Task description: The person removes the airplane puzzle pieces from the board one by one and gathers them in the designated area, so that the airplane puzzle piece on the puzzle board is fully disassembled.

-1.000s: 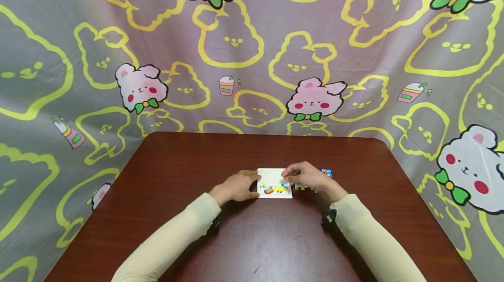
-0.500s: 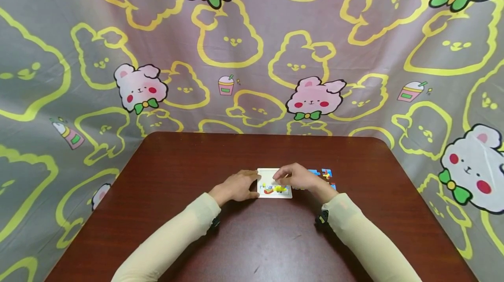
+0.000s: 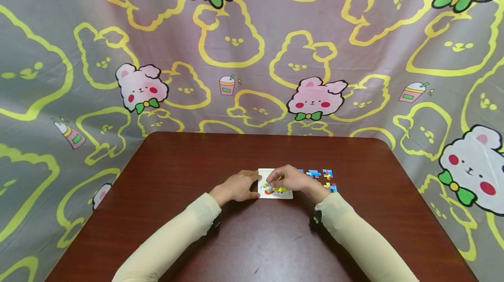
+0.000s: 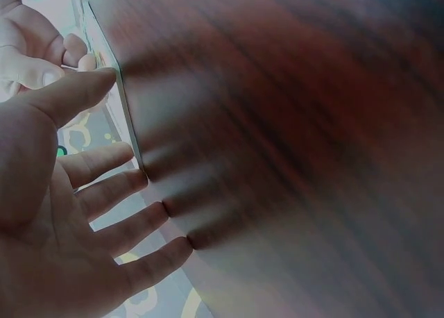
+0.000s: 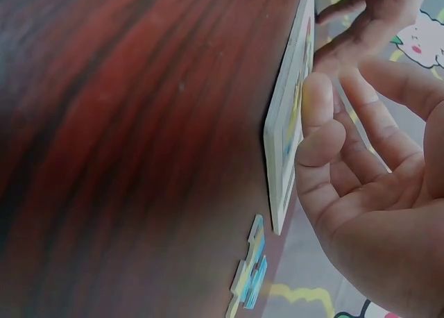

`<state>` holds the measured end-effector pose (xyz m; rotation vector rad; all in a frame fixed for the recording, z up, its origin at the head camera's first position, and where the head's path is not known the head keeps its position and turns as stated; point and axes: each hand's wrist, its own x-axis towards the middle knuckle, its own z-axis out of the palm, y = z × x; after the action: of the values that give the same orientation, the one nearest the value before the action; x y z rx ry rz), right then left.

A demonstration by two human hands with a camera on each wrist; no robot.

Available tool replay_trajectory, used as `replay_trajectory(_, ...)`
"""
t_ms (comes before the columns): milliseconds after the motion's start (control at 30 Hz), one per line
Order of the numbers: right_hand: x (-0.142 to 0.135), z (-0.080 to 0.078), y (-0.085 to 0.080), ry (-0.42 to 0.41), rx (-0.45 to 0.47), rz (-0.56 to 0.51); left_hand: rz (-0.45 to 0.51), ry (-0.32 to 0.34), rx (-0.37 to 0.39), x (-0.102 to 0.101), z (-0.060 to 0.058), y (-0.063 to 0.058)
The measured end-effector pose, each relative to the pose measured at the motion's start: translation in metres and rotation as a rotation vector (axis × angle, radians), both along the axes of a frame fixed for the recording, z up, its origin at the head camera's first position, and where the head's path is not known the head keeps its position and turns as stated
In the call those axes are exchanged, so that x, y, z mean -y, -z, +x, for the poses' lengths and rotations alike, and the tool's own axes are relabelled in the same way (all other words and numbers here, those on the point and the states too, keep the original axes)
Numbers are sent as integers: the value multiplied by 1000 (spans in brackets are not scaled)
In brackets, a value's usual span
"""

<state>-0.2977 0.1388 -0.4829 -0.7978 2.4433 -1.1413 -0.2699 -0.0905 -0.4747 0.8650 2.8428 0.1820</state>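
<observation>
A small white puzzle tray lies flat on the table, with colourful pieces along its near side, among them a yellow one. My left hand rests at the tray's left edge, thumb and fingers spread and fairly straight; in the left wrist view the fingertips touch the tabletop and tray edge. Over the tray is my right hand, fingers curled and thumb against fingertips in a pinch. The puzzle piece at those fingertips is mostly hidden by the hand. In the right wrist view the right fingers hang just above the tray.
Several loose blue and yellow jigsaw pieces lie right of the tray, including a blue one and one at the far right. The brown wooden table meets a patterned curtain at its back and sides.
My right hand has moved left from the tray's right edge to over its middle, uncovering more loose pieces on the right. The left hand and the tray have stayed in place.
</observation>
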Motion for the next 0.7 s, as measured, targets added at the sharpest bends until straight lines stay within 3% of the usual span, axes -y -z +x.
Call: replay_trajectory(700,11,1,0,-33,74,-37,19,-6,3,-1,1,1)
